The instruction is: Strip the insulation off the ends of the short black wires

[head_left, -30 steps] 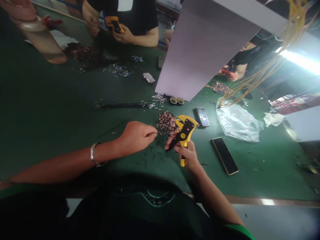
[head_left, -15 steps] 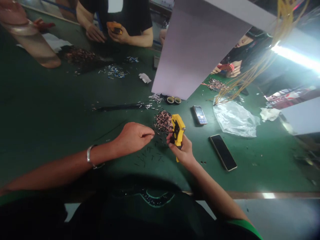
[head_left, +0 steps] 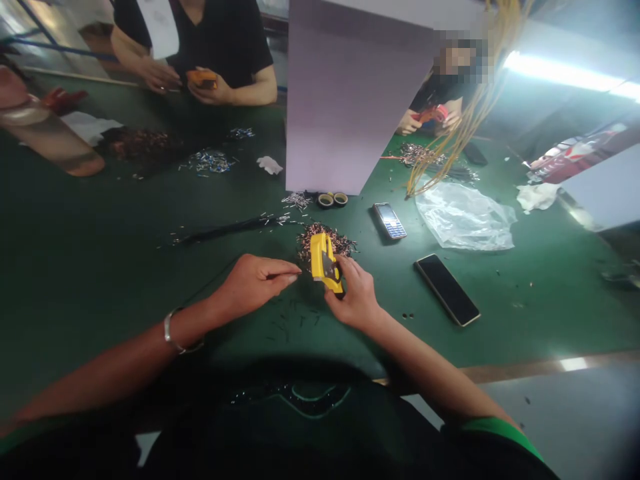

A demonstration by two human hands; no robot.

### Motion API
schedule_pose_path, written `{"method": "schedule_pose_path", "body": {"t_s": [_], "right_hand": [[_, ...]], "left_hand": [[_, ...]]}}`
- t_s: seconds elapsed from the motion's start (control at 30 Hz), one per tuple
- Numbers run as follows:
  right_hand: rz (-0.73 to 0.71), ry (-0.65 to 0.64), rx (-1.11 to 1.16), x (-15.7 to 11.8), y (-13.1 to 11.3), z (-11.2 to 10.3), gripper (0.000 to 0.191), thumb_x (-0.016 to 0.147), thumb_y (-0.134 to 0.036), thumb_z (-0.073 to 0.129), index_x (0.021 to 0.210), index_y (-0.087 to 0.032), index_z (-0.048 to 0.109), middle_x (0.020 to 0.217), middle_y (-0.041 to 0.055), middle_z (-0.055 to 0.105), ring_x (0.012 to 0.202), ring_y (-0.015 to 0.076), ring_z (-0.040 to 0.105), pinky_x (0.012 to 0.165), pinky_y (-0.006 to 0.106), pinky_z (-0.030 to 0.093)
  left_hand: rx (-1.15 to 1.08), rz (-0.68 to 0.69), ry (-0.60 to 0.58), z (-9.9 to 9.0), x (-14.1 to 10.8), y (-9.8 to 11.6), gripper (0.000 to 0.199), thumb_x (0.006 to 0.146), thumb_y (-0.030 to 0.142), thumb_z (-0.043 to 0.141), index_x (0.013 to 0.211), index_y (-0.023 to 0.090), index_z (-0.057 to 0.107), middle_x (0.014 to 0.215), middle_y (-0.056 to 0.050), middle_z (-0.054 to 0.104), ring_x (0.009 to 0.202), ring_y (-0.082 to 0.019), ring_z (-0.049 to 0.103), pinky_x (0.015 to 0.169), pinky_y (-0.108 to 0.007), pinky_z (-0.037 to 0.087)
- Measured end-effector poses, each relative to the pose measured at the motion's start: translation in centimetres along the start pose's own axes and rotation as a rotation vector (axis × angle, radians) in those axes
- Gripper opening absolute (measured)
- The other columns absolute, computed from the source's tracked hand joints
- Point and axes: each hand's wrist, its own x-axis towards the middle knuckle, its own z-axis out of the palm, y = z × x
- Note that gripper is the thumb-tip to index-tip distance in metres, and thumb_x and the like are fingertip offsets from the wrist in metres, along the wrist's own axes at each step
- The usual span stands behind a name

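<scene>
On the left, the left hand [head_left: 255, 287] pinches narrowly on something too thin to make out, its fingertips just beside the yellow wire stripper [head_left: 324, 263]. The right hand [head_left: 356, 293] grips the stripper, its long axis now swung to point far and left, over the copper wire scraps [head_left: 327, 241]. A black phone [head_left: 447, 290] lies well right on the green bench [head_left: 550, 327].

The left hand [head_left: 253, 285] reaches in from lower left, fingertips pinched together; the right hand [head_left: 356, 295] curls closed just beside it.
</scene>
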Motion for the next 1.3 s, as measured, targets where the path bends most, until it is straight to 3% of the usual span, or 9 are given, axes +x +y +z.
{"method": "schedule_pose_path", "body": {"t_s": [0.13,0.43,0.7,0.9,1.17,1.3], "right_hand": [[-0.028,0.034,0.025,-0.2,-0.1,0.2,0.059,0.069,-0.016,0.058,0.127,-0.020,0.046,0.112,0.0146,0.067,0.100,0.0315,0.065,0.086,0.047,0.056],[0.078,0.036,0.067,-0.8,0.9,0.7,0.057,0.074,-0.019,0.059,0.129,-0.020,0.045,0.115,0.0151,0.066,0.105,0.0332,0.065,0.090,0.050,0.054],[0.055,0.061,0.044,-0.9,1.1,0.9,0.052,0.075,-0.019,0.056,0.126,-0.021,0.045,0.107,0.0138,0.068,0.096,0.0306,0.068,0.083,0.045,0.057],[0.142,0.004,0.095,-1.2,1.0,1.1,0.046,0.074,-0.021,0.056,0.120,-0.022,0.049,0.097,0.0108,0.070,0.084,0.0288,0.069,0.077,0.043,0.056],[0.241,-0.044,0.112,-1.1,0.3,0.6,0.021,0.076,-0.022,0.057,0.096,-0.021,0.054,0.079,0.0068,0.069,0.066,0.0222,0.066,0.065,0.034,0.054],[0.313,-0.071,0.160,-1.0,0.0,0.5,0.015,0.078,-0.024,0.054,0.092,-0.020,0.053,0.076,0.0059,0.069,0.064,0.0205,0.066,0.062,0.031,0.053]], "left_hand": [[-0.026,-0.037,-0.019,-0.2,0.0,0.3,0.021,0.083,0.023,0.059,0.092,0.020,0.078,0.063,0.002,0.074,0.059,-0.013,0.068,0.059,-0.021,0.055],[-0.060,-0.027,-0.010,-0.3,0.0,0.4,0.019,0.082,0.022,0.061,0.089,0.023,0.079,0.059,0.003,0.072,0.060,-0.013,0.069,0.059,-0.022,0.055],[-0.037,-0.034,0.006,-0.2,0.0,0.2,0.019,0.082,0.024,0.062,0.089,0.022,0.079,0.077,-0.001,0.078,0.058,-0.013,0.068,0.056,-0.023,0.055],[-0.003,0.006,0.018,-0.1,-0.1,0.0,0.019,0.083,0.025,0.061,0.090,0.022,0.079,0.086,-0.003,0.079,0.071,-0.015,0.073,0.063,-0.024,0.058],[0.027,0.040,0.012,0.0,-0.1,-0.1,0.020,0.084,0.024,0.060,0.088,0.021,0.079,0.089,-0.002,0.079,0.079,-0.017,0.075,0.073,-0.024,0.058],[0.031,0.044,0.011,0.1,-0.2,-0.4,0.020,0.085,0.024,0.059,0.088,0.022,0.079,0.088,-0.001,0.079,0.079,-0.017,0.075,0.072,-0.024,0.057]]}}
